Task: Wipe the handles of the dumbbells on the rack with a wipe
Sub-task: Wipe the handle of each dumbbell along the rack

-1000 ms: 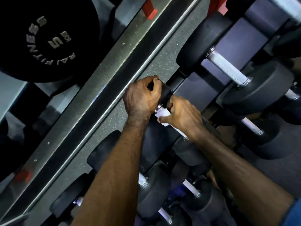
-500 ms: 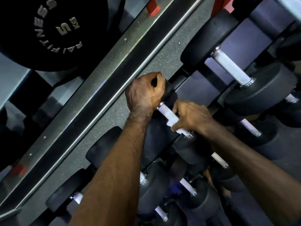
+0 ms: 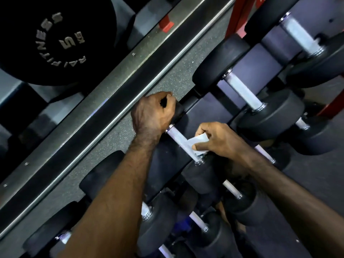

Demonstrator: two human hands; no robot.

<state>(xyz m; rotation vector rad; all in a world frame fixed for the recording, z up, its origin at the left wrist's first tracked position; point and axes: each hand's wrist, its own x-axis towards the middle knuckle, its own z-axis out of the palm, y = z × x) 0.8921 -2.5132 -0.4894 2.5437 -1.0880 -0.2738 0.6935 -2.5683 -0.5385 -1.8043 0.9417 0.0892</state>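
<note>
**Wipe on the handle, both hands on one dumbbell**

Head camera, looking down over the rack: the left hand is clamped over the upper black head of the dumbbell, fingers curled round its edge. The right hand pinches a small white wipe between thumb and fingers and holds it against the lower part of the knurled silver handle, close to the collar at the lower head. The upper stretch of that handle shows bare between the two hands. To the right a larger dumbbell lies on the same rack, its pale handle uncovered, and another sits beyond it at the top right. More dumbbells crowd the lower tiers beneath the forearms. Top left, a black weight plate reads "5 KG". A speckled floor strip runs diagonally beside a metal rail.
</note>
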